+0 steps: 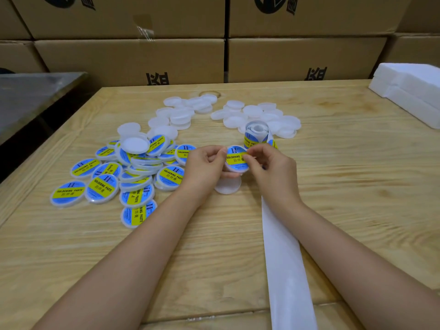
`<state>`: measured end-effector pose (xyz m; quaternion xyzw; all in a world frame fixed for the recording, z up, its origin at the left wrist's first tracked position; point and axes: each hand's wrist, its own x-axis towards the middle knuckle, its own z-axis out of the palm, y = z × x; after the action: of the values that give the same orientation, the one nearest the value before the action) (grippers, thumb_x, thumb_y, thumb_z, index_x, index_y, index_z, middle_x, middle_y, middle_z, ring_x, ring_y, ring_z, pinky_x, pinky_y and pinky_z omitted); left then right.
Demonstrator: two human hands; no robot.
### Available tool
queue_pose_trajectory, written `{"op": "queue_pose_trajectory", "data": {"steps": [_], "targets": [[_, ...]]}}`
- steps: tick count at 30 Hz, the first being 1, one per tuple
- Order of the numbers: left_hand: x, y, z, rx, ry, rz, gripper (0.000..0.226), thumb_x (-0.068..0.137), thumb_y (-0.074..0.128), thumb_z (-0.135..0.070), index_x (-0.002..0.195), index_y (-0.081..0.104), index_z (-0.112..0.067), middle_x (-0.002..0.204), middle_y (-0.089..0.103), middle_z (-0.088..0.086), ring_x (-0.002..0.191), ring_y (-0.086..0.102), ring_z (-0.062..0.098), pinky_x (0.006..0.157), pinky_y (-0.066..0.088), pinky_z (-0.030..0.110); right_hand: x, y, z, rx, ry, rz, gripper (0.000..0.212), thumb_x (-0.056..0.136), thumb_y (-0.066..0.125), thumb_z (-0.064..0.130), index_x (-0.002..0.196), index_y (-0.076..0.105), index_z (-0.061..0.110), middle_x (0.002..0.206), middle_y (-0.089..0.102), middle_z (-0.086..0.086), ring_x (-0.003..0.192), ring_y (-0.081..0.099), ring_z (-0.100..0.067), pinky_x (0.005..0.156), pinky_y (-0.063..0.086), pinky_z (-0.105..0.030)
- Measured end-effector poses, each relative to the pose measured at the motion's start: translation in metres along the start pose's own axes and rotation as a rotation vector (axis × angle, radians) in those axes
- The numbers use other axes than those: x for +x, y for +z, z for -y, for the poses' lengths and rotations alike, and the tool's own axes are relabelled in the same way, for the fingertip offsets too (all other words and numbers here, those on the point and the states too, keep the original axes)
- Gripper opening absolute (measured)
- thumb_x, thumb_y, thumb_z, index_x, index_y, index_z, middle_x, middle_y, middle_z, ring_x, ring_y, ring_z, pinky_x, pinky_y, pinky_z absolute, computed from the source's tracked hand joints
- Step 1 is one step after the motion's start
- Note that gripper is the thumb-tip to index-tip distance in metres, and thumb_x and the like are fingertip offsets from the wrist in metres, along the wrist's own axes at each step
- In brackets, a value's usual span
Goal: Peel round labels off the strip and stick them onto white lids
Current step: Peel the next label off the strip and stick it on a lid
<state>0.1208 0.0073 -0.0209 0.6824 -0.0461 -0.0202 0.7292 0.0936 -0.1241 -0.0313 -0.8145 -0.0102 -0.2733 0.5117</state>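
Spent backing strip [283,258]: flat on table [357,198], passing under the right forearm. Left hand [204,166]: fingers curled round a white lid [234,169], held above the table. Right hand [269,167]: thumb and forefinger pinch the round label [235,158] on that lid. Risk: uneven pressing could leave the label creased or off-centre. Beyond: label roll [256,135], labelled lids [123,177] left, bare lids [259,115] behind.
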Motion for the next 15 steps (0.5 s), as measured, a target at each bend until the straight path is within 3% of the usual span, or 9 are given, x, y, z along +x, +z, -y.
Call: {"op": "queue_pose_trajectory", "data": {"steps": [3,6,7,8,9,11,15], "targets": [[-0.0022,0.0011,-0.0006,-0.055,0.004,0.03,0.018,0.097,0.048,-0.011,0.095,0.062,0.0,0.064,0.071,0.001,0.056,0.069,0.017,0.051,0.054,0.019,-0.0024,0.0007,0.0023,-0.051,-0.043,-0.048,0.021,0.084,0.067,0.011,0.104,0.067,0.018,0.083,0.067,0.009,0.076,0.062,0.001,0.072,0.045,-0.01],[-0.0031,0.0015,-0.0004,-0.067,-0.013,0.024,0.019,0.097,0.049,-0.011,0.1,0.062,0.002,0.068,0.072,0.002,0.056,0.069,0.018,0.051,0.054,0.02,-0.0023,-0.0015,0.0025,0.053,0.017,-0.02,0.072,0.083,0.068,0.011,0.13,0.032,0.052,0.083,0.069,0.012,0.075,0.064,0.004,0.072,0.044,-0.006],[-0.0033,0.0018,-0.0001,-0.075,-0.009,0.025,0.018,0.097,0.049,-0.011,0.097,0.062,0.001,0.068,0.072,0.002,0.057,0.069,0.018,0.051,0.054,0.021,-0.0018,-0.0017,0.002,0.078,0.038,-0.02,0.071,0.083,0.068,0.012,0.13,0.033,0.051,0.083,0.069,0.01,0.074,0.064,0.003,0.071,0.044,-0.006],[-0.0038,0.0026,-0.0001,-0.087,-0.004,0.03,0.017,0.097,0.048,-0.011,0.094,0.062,-0.002,0.067,0.072,0.002,0.057,0.069,0.018,0.052,0.055,0.022,-0.0008,-0.0016,0.0007,0.077,0.047,-0.031,0.058,0.084,0.067,0.012,0.127,0.045,0.044,0.085,0.07,0.007,0.073,0.065,0.001,0.071,0.045,-0.01],[-0.0045,0.0037,-0.0002,-0.095,-0.003,0.039,0.016,0.097,0.048,-0.011,0.092,0.062,-0.005,0.066,0.072,0.001,0.057,0.069,0.019,0.052,0.056,0.022,0.001,-0.0013,0.0002,0.052,0.055,-0.053,0.038,0.085,0.066,0.013,0.116,0.058,0.033,0.087,0.07,0.004,0.074,0.065,-0.003,0.072,0.047,-0.015],[-0.0069,0.0067,-0.0002,-0.107,-0.011,0.061,0.014,0.097,0.048,-0.01,0.092,0.061,-0.007,0.065,0.072,0.001,0.056,0.069,0.02,0.052,0.056,0.023,0.0031,-0.0012,0.0005,0.021,0.065,-0.1,0.009,0.087,0.064,0.014,0.092,0.066,0.02,0.089,0.07,-0.002,0.076,0.065,-0.012,0.073,0.05,-0.025],[-0.0093,0.0096,-0.0005,-0.156,-0.012,0.097,0.012,0.095,0.05,-0.008,0.092,0.061,-0.01,0.066,0.072,0.003,0.057,0.07,0.021,0.051,0.056,0.023,0.0045,-0.0018,-0.0013,0.059,0.102,-0.14,0.009,0.084,0.067,0.02,0.079,0.06,0.021,0.085,0.066,-0.007,0.074,0.062,-0.015,0.068,0.047,-0.021]]}}
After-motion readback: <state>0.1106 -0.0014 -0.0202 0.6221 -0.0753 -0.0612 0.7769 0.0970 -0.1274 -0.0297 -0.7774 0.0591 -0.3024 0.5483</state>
